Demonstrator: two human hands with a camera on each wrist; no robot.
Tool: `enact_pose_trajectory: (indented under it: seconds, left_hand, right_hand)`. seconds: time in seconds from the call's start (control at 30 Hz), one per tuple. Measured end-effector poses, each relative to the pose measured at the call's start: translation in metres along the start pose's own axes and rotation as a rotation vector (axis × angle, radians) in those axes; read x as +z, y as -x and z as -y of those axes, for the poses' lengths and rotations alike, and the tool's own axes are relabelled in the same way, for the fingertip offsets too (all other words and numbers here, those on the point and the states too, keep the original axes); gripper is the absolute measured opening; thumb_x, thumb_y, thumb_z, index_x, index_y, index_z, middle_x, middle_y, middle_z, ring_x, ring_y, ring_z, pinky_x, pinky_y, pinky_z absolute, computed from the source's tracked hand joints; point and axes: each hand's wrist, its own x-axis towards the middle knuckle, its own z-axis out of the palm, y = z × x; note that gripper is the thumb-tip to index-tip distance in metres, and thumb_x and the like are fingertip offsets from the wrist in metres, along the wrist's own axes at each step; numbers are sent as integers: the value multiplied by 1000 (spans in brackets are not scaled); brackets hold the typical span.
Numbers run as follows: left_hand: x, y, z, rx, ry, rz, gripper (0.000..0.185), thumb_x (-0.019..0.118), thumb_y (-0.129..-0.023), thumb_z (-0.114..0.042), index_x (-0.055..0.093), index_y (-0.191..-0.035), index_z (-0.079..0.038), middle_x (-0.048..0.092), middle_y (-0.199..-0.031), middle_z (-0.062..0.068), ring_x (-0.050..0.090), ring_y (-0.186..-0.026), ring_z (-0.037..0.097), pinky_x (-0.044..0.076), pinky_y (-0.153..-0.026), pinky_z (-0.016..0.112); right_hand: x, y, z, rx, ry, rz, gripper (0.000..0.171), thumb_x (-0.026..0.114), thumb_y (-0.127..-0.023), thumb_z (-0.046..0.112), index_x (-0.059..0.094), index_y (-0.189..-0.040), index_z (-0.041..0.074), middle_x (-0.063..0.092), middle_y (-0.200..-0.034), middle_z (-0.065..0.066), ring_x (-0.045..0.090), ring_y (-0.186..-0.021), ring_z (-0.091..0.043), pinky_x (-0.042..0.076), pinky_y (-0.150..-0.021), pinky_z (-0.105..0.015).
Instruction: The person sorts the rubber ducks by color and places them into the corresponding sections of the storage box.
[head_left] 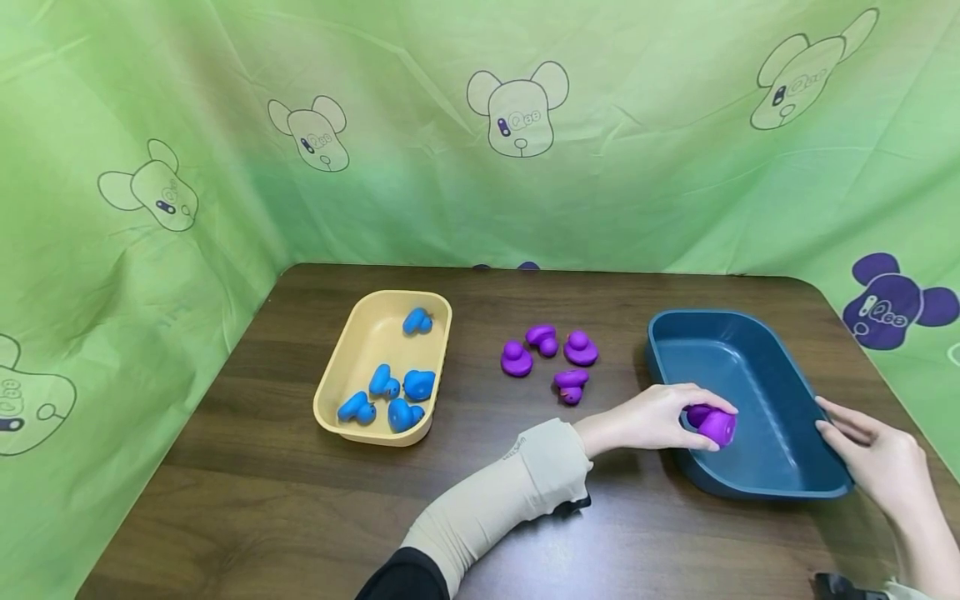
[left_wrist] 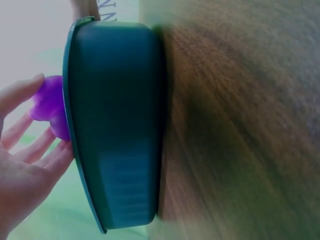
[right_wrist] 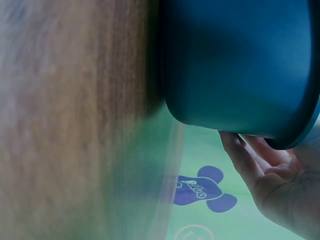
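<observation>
Four purple ducks (head_left: 516,362) lie on the wood-grained table (head_left: 300,517) between a pale-yellow tray (head_left: 372,335) of five blue ducks (head_left: 419,385) and a blue basin (head_left: 772,400). My left hand (head_left: 667,417) grips a fifth purple duck (head_left: 717,427), which the left wrist view shows partly behind the near wall (left_wrist: 117,125); the basin floor extends rightward. My right hand (head_left: 885,454), fingers extended, touches the opposite side. Both containers are smooth and round-cornered; creased green cloth (head_left: 405,192) hangs behind.
</observation>
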Motion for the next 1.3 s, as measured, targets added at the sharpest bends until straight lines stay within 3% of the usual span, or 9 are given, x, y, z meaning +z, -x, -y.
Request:
enact_pose_trajectory:
  seconds: [0.03, 0.2, 0.23, 0.5, 0.6, 0.73, 0.83, 0.93, 1.3]
  left_hand:
    - [0, 0, 0, -1, -2, 4, 46, 67, -77, -33, 54, -121, -25, 52, -110, -11, 42, -94, -8, 31, -73, 3]
    - [-1, 3, 1, 9, 14, -5, 43, 65, -79, -34, 55, -120, -25, 51, -117, -13, 39, -105, -11, 27, -82, 2]
    - [-2, 3, 2, 15, 18, -12, 42, 65, -80, -33, 55, -120, -25, 51, -118, -13, 39, -105, -11, 26, -82, 2]
    - [-8, 12, 7, 51, 50, -81, 38, 64, -81, -27, 58, -118, -20, 57, -111, -7, 45, -98, -8, 28, -80, 2]
    - [-10, 16, 10, 39, 72, -86, 37, 64, -82, -26, 58, -117, -19, 57, -111, -7, 47, -98, -8, 28, -81, 2]
    - [-12, 20, 15, 37, 118, -104, 36, 63, -82, -23, 58, -117, -17, 57, -113, -6, 50, -98, -6, 30, -81, 2]
    - [-13, 22, 20, 29, 140, -119, 35, 63, -82, -21, 58, -116, -16, 58, -113, -4, 51, -98, -5, 33, -81, 3]
    - [-15, 25, 24, 13, 139, -129, 35, 63, -82, -21, 57, -116, -16, 58, -112, -5, 51, -96, -4, 35, -80, 4]
    - [-26, 39, 39, -34, 118, -165, 35, 62, -83, -24, 57, -117, -18, 57, -110, 0, 49, -99, 0, 36, -83, 10]
  right_hand:
    - [1, -1, -2, -3, 4, -11, 42, 58, -82, 40, 51, -123, 34, 44, -74, 46, 29, -80, 30, 32, -62, -6]
    - [-8, 10, 28, -5, -38, -2, 39, 59, -83, 33, 50, -121, 38, 43, -73, 47, 28, -80, 31, 29, -66, -5]
    - [-9, 11, 33, -8, -38, -6, 38, 59, -84, 32, 49, -119, 41, 33, -70, 51, 23, -73, 32, 24, -60, -3]
    - [-18, 20, 58, -14, -50, 1, 38, 58, -84, 29, 46, -116, 46, 31, -70, 52, 22, -73, 31, 23, -64, -2]
    - [-18, 19, 55, -15, -49, -2, 38, 58, -85, 29, 46, -116, 47, 31, -71, 53, 21, -74, 32, 27, -75, -3]
    - [-17, 20, 54, -13, -56, -1, 40, 57, -85, 29, 45, -118, 47, 31, -72, 53, 20, -76, 32, 29, -96, -23]
    - [-17, 20, 54, -11, -61, 0, 40, 57, -85, 29, 45, -118, 46, 31, -72, 53, 20, -76, 32, 27, -93, -14]
    - [-17, 20, 54, -11, -59, -1, 39, 58, -85, 29, 46, -118, 46, 31, -72, 53, 21, -75, 32, 21, -74, 0]
    - [-18, 19, 55, -22, -64, -6, 38, 59, -84, 27, 48, -116, 45, 33, -71, 52, 24, -72, 32, 24, -61, -4]
